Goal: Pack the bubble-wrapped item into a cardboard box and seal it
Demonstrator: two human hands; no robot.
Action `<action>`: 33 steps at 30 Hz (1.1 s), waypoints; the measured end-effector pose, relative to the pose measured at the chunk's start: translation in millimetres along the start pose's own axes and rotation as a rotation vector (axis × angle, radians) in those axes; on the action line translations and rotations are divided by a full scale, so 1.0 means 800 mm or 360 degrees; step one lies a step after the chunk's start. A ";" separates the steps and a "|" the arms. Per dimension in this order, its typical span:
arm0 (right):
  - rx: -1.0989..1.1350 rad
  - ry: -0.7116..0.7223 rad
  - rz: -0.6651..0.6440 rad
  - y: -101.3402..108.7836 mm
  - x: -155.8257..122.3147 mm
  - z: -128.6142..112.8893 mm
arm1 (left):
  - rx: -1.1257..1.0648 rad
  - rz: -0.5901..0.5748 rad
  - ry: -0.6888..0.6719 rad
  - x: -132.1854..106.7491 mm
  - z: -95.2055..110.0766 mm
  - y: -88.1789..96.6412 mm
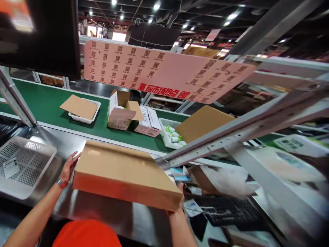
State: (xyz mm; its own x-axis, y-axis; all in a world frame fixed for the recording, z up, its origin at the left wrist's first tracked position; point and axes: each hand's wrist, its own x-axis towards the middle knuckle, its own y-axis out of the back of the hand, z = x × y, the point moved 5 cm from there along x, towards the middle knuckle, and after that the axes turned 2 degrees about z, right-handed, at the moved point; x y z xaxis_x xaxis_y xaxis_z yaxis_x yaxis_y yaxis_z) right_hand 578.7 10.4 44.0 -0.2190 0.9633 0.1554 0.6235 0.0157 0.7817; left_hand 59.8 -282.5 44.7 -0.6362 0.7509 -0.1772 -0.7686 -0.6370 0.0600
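A large flat brown cardboard box (125,171) lies across the front of me, over the metal bench. My left hand (68,167) presses on its left end, the thumb and fingers showing along that side, with a watch at the wrist. At the box's right end, my right hand (178,202) grips the lower corner, most of its fingers hidden behind the cardboard. Whether the box rests on the bench or is held just above it, I cannot tell.
Left of me is a white perforated basket (48,154) with a small packet inside. On the green conveyor (102,135) stand an open carton (117,120), another carton (147,125) and white baskets. A slanting metal post (205,151), keyboard (228,211) and plastic bags are to the right.
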 end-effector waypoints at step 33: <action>-0.0568 -0.0376 -0.0106 -0.154 -0.034 -0.050 | 0.1239 -0.0023 -0.0043 0.036 -0.079 -0.088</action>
State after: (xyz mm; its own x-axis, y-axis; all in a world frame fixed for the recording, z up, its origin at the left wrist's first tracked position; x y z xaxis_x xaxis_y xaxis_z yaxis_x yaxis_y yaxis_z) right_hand 477.6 -28.9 -32.3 -0.0461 0.9989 -0.0128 0.3059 0.0263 0.9517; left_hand 99.8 -226.6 -26.6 -0.6195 0.7686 -0.1595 -0.5964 -0.3287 0.7323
